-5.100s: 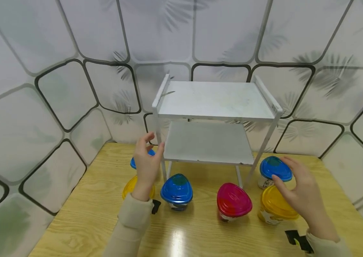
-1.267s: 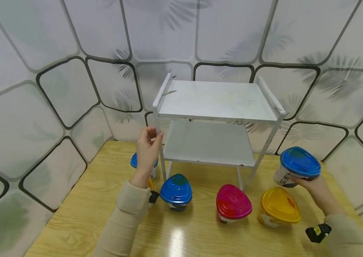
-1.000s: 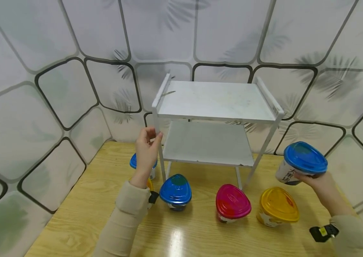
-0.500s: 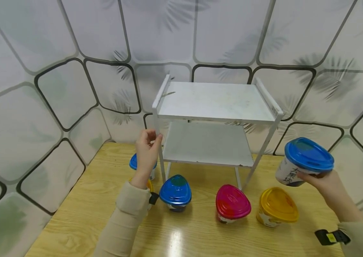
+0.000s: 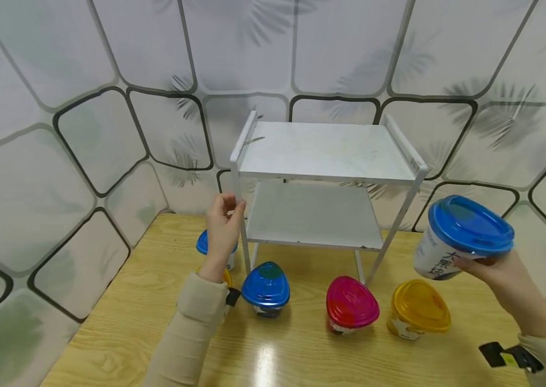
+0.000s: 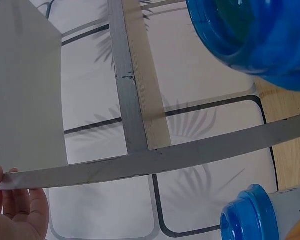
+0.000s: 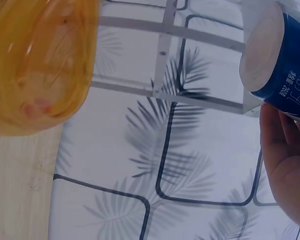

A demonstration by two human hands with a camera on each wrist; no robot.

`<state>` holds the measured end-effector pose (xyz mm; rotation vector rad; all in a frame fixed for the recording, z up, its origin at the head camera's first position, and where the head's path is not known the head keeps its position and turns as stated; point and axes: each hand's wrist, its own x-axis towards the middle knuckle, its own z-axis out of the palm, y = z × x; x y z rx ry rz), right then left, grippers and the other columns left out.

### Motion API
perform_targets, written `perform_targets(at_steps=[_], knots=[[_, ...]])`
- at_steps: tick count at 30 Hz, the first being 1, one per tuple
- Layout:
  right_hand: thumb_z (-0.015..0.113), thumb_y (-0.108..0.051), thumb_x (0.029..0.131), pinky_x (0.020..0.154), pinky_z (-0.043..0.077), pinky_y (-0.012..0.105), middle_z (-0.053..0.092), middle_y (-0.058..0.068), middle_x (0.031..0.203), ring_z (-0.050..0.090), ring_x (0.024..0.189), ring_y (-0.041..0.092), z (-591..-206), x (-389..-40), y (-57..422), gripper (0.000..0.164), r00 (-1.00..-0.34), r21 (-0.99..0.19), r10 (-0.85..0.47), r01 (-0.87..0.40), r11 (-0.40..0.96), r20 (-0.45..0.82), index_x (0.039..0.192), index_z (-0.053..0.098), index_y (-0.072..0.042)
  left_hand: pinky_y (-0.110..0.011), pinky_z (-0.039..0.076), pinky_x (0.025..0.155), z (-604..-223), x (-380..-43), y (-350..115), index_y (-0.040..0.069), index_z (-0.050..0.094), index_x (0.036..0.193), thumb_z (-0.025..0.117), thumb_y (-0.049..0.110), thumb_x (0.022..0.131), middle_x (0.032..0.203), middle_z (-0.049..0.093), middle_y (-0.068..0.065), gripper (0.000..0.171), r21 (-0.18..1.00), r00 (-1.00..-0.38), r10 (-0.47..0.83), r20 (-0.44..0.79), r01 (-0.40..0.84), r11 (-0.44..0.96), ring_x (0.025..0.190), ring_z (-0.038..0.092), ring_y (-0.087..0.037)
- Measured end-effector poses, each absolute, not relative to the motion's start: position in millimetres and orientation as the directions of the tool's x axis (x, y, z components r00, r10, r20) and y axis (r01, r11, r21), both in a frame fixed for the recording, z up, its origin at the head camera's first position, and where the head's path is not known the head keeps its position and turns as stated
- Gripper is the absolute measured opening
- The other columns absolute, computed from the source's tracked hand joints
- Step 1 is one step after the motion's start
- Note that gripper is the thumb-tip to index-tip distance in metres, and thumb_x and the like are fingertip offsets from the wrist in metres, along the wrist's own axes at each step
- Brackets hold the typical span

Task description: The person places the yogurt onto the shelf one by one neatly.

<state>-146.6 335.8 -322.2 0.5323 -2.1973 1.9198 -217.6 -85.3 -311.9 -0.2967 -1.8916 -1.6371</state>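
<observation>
My right hand [image 5: 512, 287] grips a white tub with a blue lid [image 5: 468, 223], raised above the table's right side and tilted. Its label carries dark characters, and in the right wrist view its pale base and blue lower band [image 7: 294, 65] show above the fingers. At the left, my left hand [image 5: 221, 231] pinches the front left leg of a white two-tier shelf [image 5: 323, 150]; the left wrist view has thumb and fingers around that leg [image 6: 110, 170]. The left hand and forearm partly hide a blue-lidded tub [image 5: 202, 242] and a yellow-lidded one behind them.
In front of the shelf stand a blue-lidded tub [image 5: 266, 287] and a pink-lidded tub [image 5: 352, 302]. A yellow-lidded tub [image 5: 420, 306] is just below the raised one. Patterned fabric walls [image 5: 108, 123] enclose the wooden table [image 5: 123, 322] at the back and sides.
Earlier my right hand hovered open at the blue-lidded tub; it now holds it, raised and brought rightward and closer. My left hand has closed onto the shelf leg and stayed there.
</observation>
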Motion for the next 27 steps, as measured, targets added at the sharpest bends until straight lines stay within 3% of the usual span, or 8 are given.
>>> perform_targets(at_steps=[20, 27], knots=[[0.055, 0.015, 0.077, 0.071, 0.047, 0.02, 0.049, -0.001, 0.12, 0.052, 0.101, 0.008, -295, -150, 300, 0.063, -0.874, -0.887, -0.234, -0.454, 0.078, 0.427, 0.132, 0.035, -0.008, -0.016, 0.041, 0.065, -312, -214, -87, -0.012, 0.048, 0.093, 0.052, -0.006, 0.085, 0.087, 0.052, -0.024, 0.011, 0.825, -0.805, -0.196, 0.56, 0.521, 0.218, 0.081, 0.053, -0.032], [0.055, 0.014, 0.078, 0.071, 0.046, 0.019, 0.047, -0.001, 0.121, 0.05, 0.103, 0.008, -281, -152, 287, 0.063, -0.891, -0.895, -0.218, -0.429, 0.122, 0.398, 0.132, 0.035, -0.01, -0.015, 0.041, 0.065, -311, -215, -86, -0.012, 0.049, 0.094, 0.052, -0.006, 0.085, 0.087, 0.053, -0.024, 0.012, 0.824, -0.805, -0.191, 0.561, 0.523, 0.217, 0.081, 0.054, -0.032]])
